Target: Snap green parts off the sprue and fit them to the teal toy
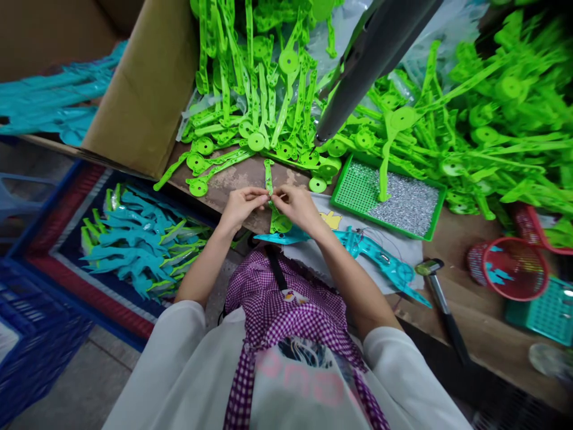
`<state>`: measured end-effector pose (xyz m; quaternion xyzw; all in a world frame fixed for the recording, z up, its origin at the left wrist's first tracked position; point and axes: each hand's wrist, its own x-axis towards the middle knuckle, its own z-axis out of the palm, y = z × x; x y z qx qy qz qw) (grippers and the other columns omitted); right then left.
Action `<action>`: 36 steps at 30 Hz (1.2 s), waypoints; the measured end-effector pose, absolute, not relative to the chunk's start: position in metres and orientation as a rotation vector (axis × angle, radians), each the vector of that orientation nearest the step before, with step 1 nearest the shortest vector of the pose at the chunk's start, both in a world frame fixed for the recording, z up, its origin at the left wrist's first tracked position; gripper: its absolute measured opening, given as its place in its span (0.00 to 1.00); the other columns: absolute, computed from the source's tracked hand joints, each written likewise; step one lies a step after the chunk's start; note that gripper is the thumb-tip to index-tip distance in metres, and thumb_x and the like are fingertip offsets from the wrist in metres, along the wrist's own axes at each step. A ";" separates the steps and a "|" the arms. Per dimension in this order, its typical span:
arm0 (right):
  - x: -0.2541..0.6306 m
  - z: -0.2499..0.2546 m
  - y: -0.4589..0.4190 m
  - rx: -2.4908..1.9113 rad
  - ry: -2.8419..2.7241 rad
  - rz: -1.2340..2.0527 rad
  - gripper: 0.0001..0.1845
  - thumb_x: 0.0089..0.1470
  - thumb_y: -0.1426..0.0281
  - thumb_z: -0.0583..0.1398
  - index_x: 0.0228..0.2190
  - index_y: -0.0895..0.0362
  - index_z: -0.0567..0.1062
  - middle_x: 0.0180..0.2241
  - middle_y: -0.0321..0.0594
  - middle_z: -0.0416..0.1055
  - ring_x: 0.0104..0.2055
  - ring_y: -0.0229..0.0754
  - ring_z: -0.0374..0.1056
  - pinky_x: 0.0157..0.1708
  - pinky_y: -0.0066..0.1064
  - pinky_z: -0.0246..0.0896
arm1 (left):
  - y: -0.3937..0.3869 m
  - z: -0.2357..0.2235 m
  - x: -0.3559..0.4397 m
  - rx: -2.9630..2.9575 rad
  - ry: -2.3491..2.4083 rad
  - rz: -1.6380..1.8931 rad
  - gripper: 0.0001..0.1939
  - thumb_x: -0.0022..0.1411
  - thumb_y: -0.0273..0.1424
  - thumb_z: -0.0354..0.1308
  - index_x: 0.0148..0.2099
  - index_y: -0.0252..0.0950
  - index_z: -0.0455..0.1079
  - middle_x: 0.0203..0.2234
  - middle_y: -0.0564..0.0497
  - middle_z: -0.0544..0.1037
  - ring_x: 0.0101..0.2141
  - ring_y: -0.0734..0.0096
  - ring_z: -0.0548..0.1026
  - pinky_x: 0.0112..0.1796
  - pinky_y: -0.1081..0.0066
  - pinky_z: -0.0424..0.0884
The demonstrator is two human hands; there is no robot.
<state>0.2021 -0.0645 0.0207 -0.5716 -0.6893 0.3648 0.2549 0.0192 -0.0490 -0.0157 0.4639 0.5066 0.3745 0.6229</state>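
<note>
Both my hands meet at the table's front edge around one green plastic arm piece (270, 179) that stands upright between them. My left hand (242, 204) pinches it from the left, fingers closed. My right hand (298, 206) pinches it from the right, fingers closed too. The piece's round end (282, 224) hangs just below my right hand. Under my wrists lies a teal plastic part (286, 237), and a second teal assembly (387, 266) with wires rests on white paper to the right.
A big heap of green pieces (277, 107) covers the table's far side. A green tray of small metal bits (403, 203), a hammer (441, 292), a red basket (514, 269) and a grey pole (358, 65) stand right. A blue crate of teal-green parts (138, 245) sits lower left.
</note>
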 end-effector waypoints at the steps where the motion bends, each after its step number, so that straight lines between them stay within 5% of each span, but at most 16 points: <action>1: 0.202 0.022 -0.065 -1.558 -1.824 1.061 0.08 0.60 0.68 0.58 0.34 0.57 0.77 0.35 0.43 0.77 0.35 0.42 0.70 0.38 0.33 0.61 | -0.049 -0.016 0.019 1.047 1.165 0.858 0.24 0.43 0.45 0.76 0.38 0.33 0.80 0.28 0.46 0.82 0.24 0.71 0.75 0.27 0.71 0.72; 9: 0.199 0.018 -0.060 -1.612 -1.704 1.181 0.11 0.56 0.64 0.61 0.33 0.59 0.80 0.29 0.40 0.77 0.31 0.39 0.66 0.35 0.31 0.57 | -0.050 -0.019 0.022 1.136 1.180 0.954 0.20 0.47 0.42 0.74 0.35 0.35 0.74 0.26 0.51 0.80 0.25 0.73 0.76 0.29 0.72 0.74; 15: 0.195 0.013 -0.057 -1.679 -1.619 1.212 0.14 0.54 0.61 0.58 0.28 0.59 0.76 0.23 0.35 0.69 0.27 0.37 0.60 0.31 0.30 0.51 | -0.048 -0.032 0.023 1.070 1.140 1.001 0.31 0.47 0.41 0.76 0.41 0.40 0.56 0.30 0.52 0.78 0.27 0.73 0.78 0.31 0.71 0.75; 20: 0.192 0.014 -0.057 -1.748 -1.617 1.202 0.13 0.52 0.62 0.56 0.22 0.57 0.71 0.18 0.31 0.61 0.25 0.36 0.56 0.29 0.29 0.48 | -0.053 -0.038 0.028 1.081 1.107 1.023 0.34 0.47 0.42 0.75 0.40 0.42 0.51 0.31 0.54 0.79 0.26 0.76 0.77 0.33 0.72 0.75; 27: 0.201 0.019 -0.055 -1.748 -1.736 1.208 0.14 0.53 0.62 0.57 0.25 0.59 0.73 0.22 0.34 0.67 0.28 0.36 0.61 0.30 0.28 0.50 | -0.054 -0.041 0.022 1.267 1.092 1.001 0.25 0.54 0.36 0.71 0.44 0.40 0.58 0.34 0.52 0.80 0.30 0.74 0.79 0.37 0.72 0.75; 33: 0.208 0.015 -0.057 -1.832 -1.836 1.188 0.11 0.54 0.66 0.59 0.26 0.60 0.76 0.24 0.35 0.71 0.28 0.36 0.63 0.31 0.28 0.51 | -0.068 -0.028 0.004 1.864 1.265 0.994 0.04 0.64 0.30 0.63 0.42 0.38 0.73 0.47 0.47 0.80 0.48 0.63 0.78 0.51 0.61 0.72; 36: 0.205 0.014 -0.057 -1.896 -1.880 1.167 0.11 0.55 0.66 0.59 0.28 0.59 0.78 0.25 0.36 0.72 0.28 0.36 0.64 0.31 0.28 0.51 | -0.076 -0.028 0.004 2.006 1.295 0.887 0.06 0.64 0.30 0.64 0.44 0.38 0.76 0.47 0.48 0.81 0.50 0.61 0.77 0.53 0.58 0.68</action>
